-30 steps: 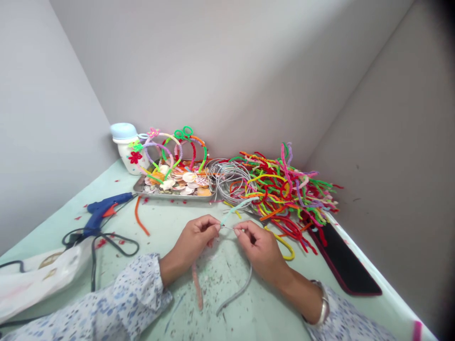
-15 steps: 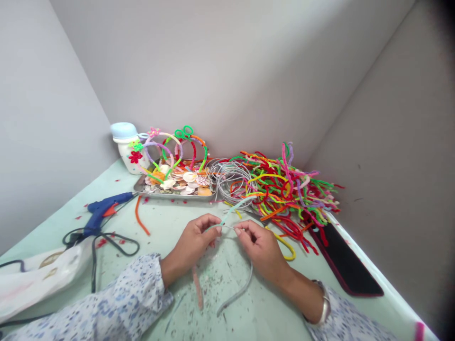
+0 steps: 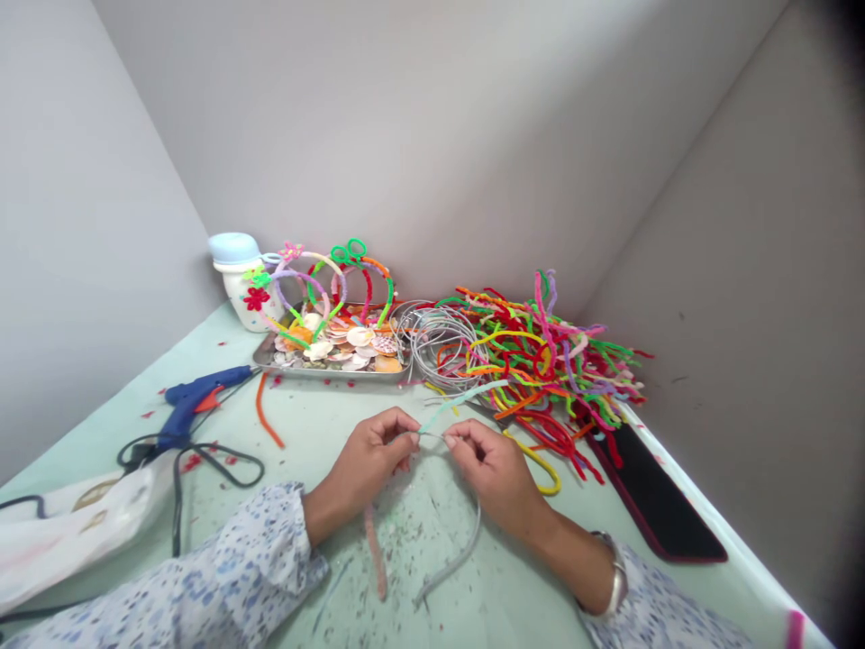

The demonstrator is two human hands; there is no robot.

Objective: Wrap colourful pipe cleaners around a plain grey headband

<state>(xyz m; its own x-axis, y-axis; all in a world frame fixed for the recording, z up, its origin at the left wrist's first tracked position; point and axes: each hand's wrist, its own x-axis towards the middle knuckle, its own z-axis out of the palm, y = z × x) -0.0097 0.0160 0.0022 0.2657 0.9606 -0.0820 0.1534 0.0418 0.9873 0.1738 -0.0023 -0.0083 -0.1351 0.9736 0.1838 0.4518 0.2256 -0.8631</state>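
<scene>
In the middle of the table, my left hand point(image 3: 371, 455) is closed, pinching a thin grey wire point(image 3: 431, 436) together with a light-blue pipe cleaner point(image 3: 466, 395) at its fingertips. The blue one slants up and right from the pinch. A dusty-pink pipe cleaner point(image 3: 375, 554) hangs down below the left palm; its upper end is hidden. My right hand point(image 3: 496, 473), also closed, grips the wire a short way to the right. Below that hand the wire curves down to the table, its lower part looking thicker.
Behind my hands stand a metal tray point(image 3: 324, 371) of shells with decorated headbands, coiled wire point(image 3: 446, 342) and a heap of pipe cleaners point(image 3: 541, 361). A blue glue gun point(image 3: 181, 419) with its cord lies left, near a white bottle point(image 3: 236, 279). A black flat case point(image 3: 666, 496) lies right.
The light-blue pipe cleaner's free end has swung to the right and slightly down. The wire's lower end and the pink pipe cleaner have shifted slightly. Both hands keep almost the same place.
</scene>
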